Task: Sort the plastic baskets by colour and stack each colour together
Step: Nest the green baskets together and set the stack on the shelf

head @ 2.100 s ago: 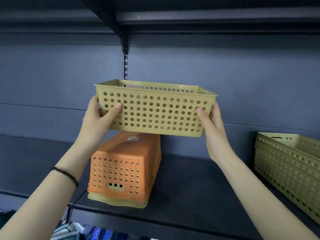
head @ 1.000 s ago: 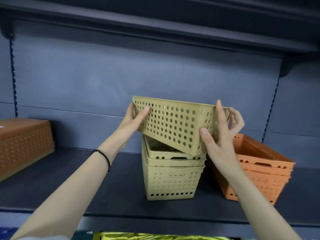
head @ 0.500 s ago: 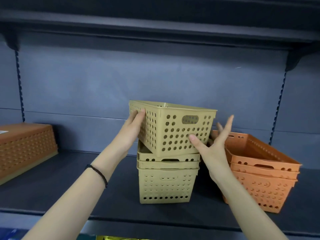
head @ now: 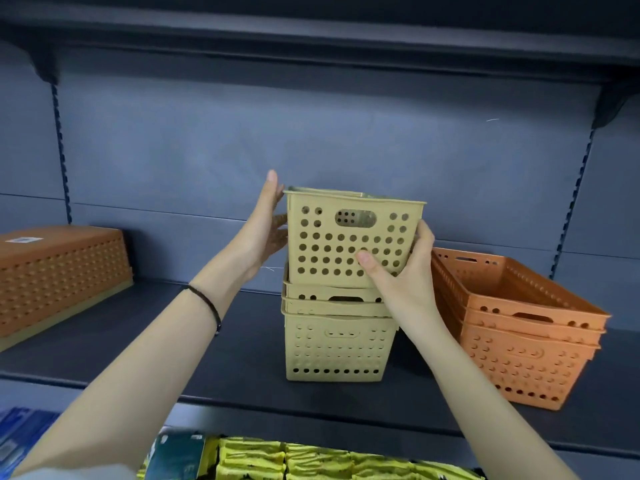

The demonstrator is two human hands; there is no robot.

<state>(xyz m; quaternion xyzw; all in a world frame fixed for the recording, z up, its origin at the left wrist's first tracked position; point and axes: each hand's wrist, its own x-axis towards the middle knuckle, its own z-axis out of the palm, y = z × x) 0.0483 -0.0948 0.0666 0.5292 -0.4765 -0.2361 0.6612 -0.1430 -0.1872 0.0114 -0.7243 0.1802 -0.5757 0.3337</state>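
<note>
A yellow perforated basket point(head: 349, 237) sits upright, partly nested into the top of a stack of yellow baskets point(head: 336, 344) at the middle of the shelf. My left hand point(head: 266, 230) presses flat against its left side with fingers straight. My right hand point(head: 405, 271) grips its lower right corner, thumb on the front face. To the right stands a stack of orange baskets point(head: 519, 327), open side up. At the far left an orange basket point(head: 59, 271) lies upside down on a yellow one whose rim shows under it.
The dark shelf board point(head: 207, 341) has bare room between the left baskets and the yellow stack. Another shelf point(head: 311, 39) hangs overhead. Below the front edge lie yellow packets point(head: 311, 459) and blue goods point(head: 20, 434).
The yellow basket came from the left part of the shelf, was turned end-on and lowered into the yellow stack. My right hand closed on its lower right corner.
</note>
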